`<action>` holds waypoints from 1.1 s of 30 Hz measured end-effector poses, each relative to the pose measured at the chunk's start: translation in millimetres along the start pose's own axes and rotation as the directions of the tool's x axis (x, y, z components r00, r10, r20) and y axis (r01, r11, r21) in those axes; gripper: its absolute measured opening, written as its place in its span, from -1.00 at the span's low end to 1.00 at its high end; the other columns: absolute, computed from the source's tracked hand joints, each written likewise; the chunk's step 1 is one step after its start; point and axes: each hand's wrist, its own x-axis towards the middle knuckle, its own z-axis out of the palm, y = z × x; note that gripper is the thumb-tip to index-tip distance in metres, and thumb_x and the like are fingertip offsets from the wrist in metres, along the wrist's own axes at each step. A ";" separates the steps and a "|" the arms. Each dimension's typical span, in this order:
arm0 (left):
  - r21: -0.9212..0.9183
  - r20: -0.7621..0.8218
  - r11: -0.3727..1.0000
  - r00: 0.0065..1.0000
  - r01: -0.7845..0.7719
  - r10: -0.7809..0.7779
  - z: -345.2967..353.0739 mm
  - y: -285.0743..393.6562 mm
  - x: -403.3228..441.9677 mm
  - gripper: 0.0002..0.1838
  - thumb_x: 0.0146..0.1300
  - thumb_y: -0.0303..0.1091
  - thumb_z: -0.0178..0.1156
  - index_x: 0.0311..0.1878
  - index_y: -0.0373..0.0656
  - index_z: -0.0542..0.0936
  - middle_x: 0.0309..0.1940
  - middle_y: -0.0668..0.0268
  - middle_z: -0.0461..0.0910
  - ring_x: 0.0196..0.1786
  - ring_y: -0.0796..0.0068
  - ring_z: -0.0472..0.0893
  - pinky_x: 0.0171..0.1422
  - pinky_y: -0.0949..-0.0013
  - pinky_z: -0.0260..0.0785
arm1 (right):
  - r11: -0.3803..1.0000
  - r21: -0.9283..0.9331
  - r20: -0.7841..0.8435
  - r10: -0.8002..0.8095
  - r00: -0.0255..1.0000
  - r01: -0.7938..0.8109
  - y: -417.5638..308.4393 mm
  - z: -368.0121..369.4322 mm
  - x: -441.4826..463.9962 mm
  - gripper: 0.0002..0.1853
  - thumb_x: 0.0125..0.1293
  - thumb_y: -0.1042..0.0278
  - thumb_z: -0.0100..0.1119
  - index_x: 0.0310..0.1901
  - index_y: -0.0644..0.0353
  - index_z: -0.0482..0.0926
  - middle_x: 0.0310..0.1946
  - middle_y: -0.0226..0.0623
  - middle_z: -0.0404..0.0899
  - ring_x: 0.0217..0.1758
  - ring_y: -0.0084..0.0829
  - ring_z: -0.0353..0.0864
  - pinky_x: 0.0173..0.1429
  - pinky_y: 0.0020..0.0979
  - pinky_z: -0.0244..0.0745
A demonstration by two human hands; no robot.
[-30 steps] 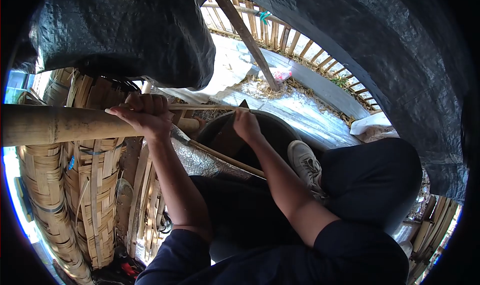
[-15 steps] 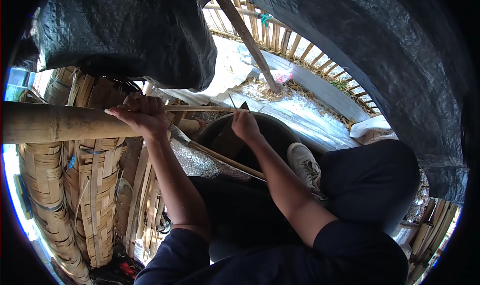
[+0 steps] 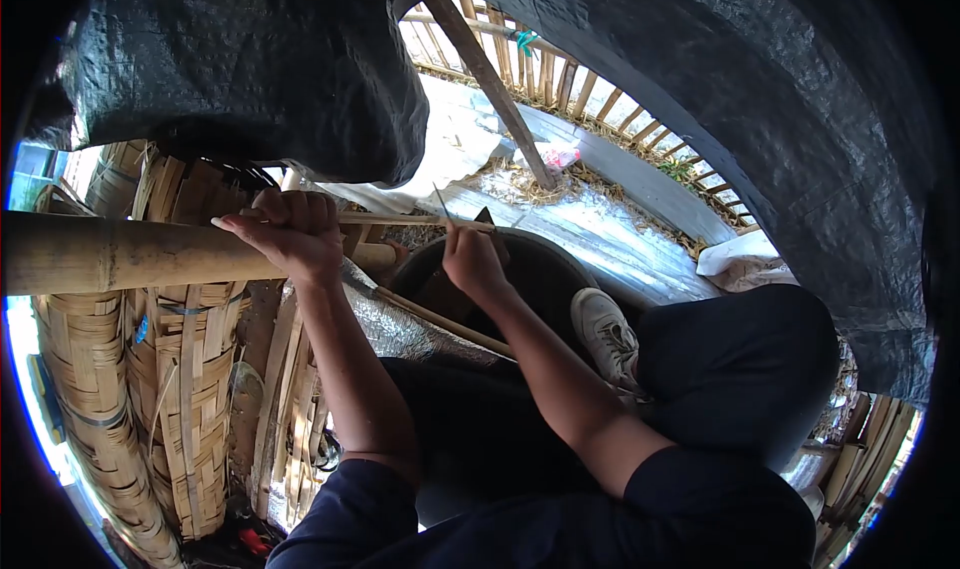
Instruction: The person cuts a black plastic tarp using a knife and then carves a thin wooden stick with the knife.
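Observation:
My left hand (image 3: 296, 231) is closed on a thin bamboo strip (image 3: 395, 219), with its thumb pointing left along a thick bamboo pole (image 3: 150, 254). The strip runs right to my right hand (image 3: 472, 259), whose fingers are closed around a thin blade (image 3: 442, 203) that sticks up beside the strip. The blade's handle is hidden in the fist. Below my right hand is a dark round tub (image 3: 550, 269). A longer curved strip (image 3: 440, 322) passes lower down, between my forearms.
Tall woven bamboo baskets (image 3: 85, 399) stand at the left. Black plastic sheeting (image 3: 250, 69) hangs above and at the right. A wooden post (image 3: 485, 74) slants down near a bamboo fence (image 3: 600, 94). My shoe (image 3: 606, 337) rests beside the tub.
My right hand has moved left along the strip, toward my left hand, and the thin blade has come into clearer view. My left hand stays in nearly the same place.

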 end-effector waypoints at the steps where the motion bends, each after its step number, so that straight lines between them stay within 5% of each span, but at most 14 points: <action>1: 0.026 -0.031 1.000 1.000 -0.004 0.005 0.5 0.6 -0.4 -0.34 0.26 0.47 -0.28 -0.65 0.09 0.07 -0.82 0.52 -0.13 -0.70 0.64 -0.22 -0.65 0.46 -0.35 | 1.000 0.024 -0.064 -0.009 0.998 0.010 8.8 19.0 0.6 -0.54 0.41 0.14 -0.11 -0.48 0.34 0.59 -0.61 0.13 0.55 -0.47 0.12 0.61 -0.25 -0.01 0.55; 4: 0.062 -0.191 0.998 0.981 -0.029 0.041 -6.6 5.3 1.2 -0.33 0.26 0.48 -0.29 -0.66 0.09 0.06 -0.82 0.52 -0.14 -0.70 0.64 -0.22 -0.65 0.46 -0.36 | 1.000 -0.010 -0.149 0.025 0.989 -0.027 34.1 20.9 -1.8 -0.52 0.42 0.15 -0.12 -0.50 0.35 0.58 -0.62 0.13 0.55 -0.46 0.09 0.62 -0.27 -0.03 0.57; 6: 0.054 -0.147 0.998 0.988 -0.037 0.044 -13.2 6.9 3.0 -0.34 0.26 0.48 -0.29 -0.65 0.09 0.06 -0.82 0.52 -0.13 -0.70 0.64 -0.22 -0.65 0.46 -0.36 | 0.999 -0.029 -0.112 0.034 0.993 -0.037 61.7 27.6 5.9 -0.50 0.43 0.15 -0.14 -0.53 0.36 0.56 -0.60 0.13 0.55 -0.45 0.07 0.63 -0.28 -0.05 0.58; 8: 0.041 -0.111 0.998 0.993 -0.038 0.042 -17.0 5.1 1.3 -0.34 0.26 0.48 -0.30 -0.65 0.09 0.07 -0.82 0.52 -0.13 -0.70 0.63 -0.22 -0.65 0.46 -0.36 | 0.959 -0.148 0.002 0.243 0.970 -0.240 69.3 23.0 6.7 -0.51 0.44 0.15 -0.15 -0.52 0.34 0.56 -0.59 0.13 0.56 -0.43 0.05 0.64 -0.28 -0.06 0.59; 14: 0.044 -0.064 0.999 0.997 -0.031 0.034 -12.5 1.2 3.8 -0.34 0.26 0.48 -0.31 -0.65 0.10 0.08 -0.82 0.52 -0.12 -0.70 0.64 -0.22 -0.65 0.46 -0.36 | 0.999 0.011 0.004 0.040 0.999 -0.040 -2.0 10.1 -6.7 -0.51 0.43 0.14 -0.16 -0.45 0.40 0.58 -0.49 0.19 0.57 -0.34 0.08 0.64 -0.18 -0.04 0.57; 16: 0.111 -0.216 0.993 0.975 -0.029 0.053 -18.6 4.5 6.7 -0.31 0.20 0.55 -0.37 -0.64 0.10 0.04 -0.82 0.53 -0.15 -0.70 0.63 -0.22 -0.64 0.46 -0.36 | 0.998 -0.002 -0.033 0.055 0.998 -0.055 45.2 29.4 0.4 -0.48 0.44 0.12 -0.18 -0.46 0.40 0.57 -0.50 0.17 0.58 -0.35 0.08 0.64 -0.18 -0.04 0.57; 18: 0.084 -0.219 0.996 0.975 -0.015 0.033 -13.3 6.5 3.5 -0.31 0.20 0.55 -0.37 -0.64 0.10 0.04 -0.82 0.53 -0.15 -0.69 0.64 -0.22 -0.64 0.46 -0.36 | 0.961 -0.070 -0.025 0.268 0.963 -0.269 81.8 18.2 1.5 -0.48 0.44 0.11 -0.19 -0.49 0.38 0.56 -0.52 0.16 0.58 -0.39 0.09 0.63 -0.19 -0.01 0.55; 21: 0.075 -0.160 0.997 0.987 0.005 0.008 -4.7 1.4 2.6 -0.31 0.20 0.55 -0.37 -0.64 0.10 0.03 -0.82 0.53 -0.14 -0.69 0.64 -0.22 -0.64 0.46 -0.36 | 0.974 -0.103 0.050 0.208 0.977 -0.202 92.8 25.2 8.4 -0.47 0.44 0.10 -0.20 -0.47 0.37 0.57 -0.49 0.17 0.59 -0.36 0.09 0.63 -0.16 -0.01 0.54; 24: 0.081 -0.147 0.997 0.989 0.006 0.006 -3.4 0.7 3.4 -0.31 0.21 0.55 -0.38 -0.64 0.10 0.03 -0.82 0.53 -0.14 -0.70 0.64 -0.22 -0.65 0.46 -0.35 | 0.990 -0.046 0.065 0.133 0.989 -0.131 -2.8 -10.2 -7.4 -0.52 0.45 0.12 -0.20 -0.40 0.33 0.59 -0.47 0.13 0.61 -0.32 0.12 0.63 -0.15 -0.03 0.57; 28: 0.153 -0.251 0.988 0.965 -0.032 0.070 -10.9 4.9 6.7 -0.32 0.21 0.54 -0.38 -0.64 0.11 0.02 -0.81 0.53 -0.15 -0.71 0.64 -0.21 -0.65 0.46 -0.35 | 0.995 0.009 -0.017 0.100 0.995 -0.100 38.0 21.3 -6.0 -0.52 0.45 0.14 -0.20 -0.41 0.33 0.59 -0.46 0.12 0.62 -0.31 0.13 0.63 -0.15 -0.04 0.58; 31: 0.120 -0.239 0.992 0.969 -0.034 0.062 -9.1 5.1 5.4 -0.31 0.22 0.53 -0.37 -0.64 0.09 0.02 -0.82 0.52 -0.15 -0.71 0.64 -0.21 -0.65 0.45 -0.36 | 0.952 -0.052 0.035 0.303 0.952 -0.301 74.4 16.6 1.8 -0.48 0.45 0.13 -0.20 -0.44 0.40 0.59 -0.54 0.17 0.57 -0.34 0.12 0.63 -0.12 0.00 0.54; 33: 0.110 -0.225 0.993 0.973 -0.030 0.055 -5.9 2.1 6.9 -0.31 0.23 0.53 -0.37 -0.64 0.09 0.03 -0.82 0.52 -0.14 -0.71 0.65 -0.21 -0.66 0.45 -0.36 | 0.974 -0.041 0.061 0.225 0.972 -0.223 57.7 19.0 6.3 -0.47 0.45 0.13 -0.20 -0.46 0.41 0.58 -0.55 0.18 0.57 -0.35 0.12 0.63 -0.14 0.01 0.54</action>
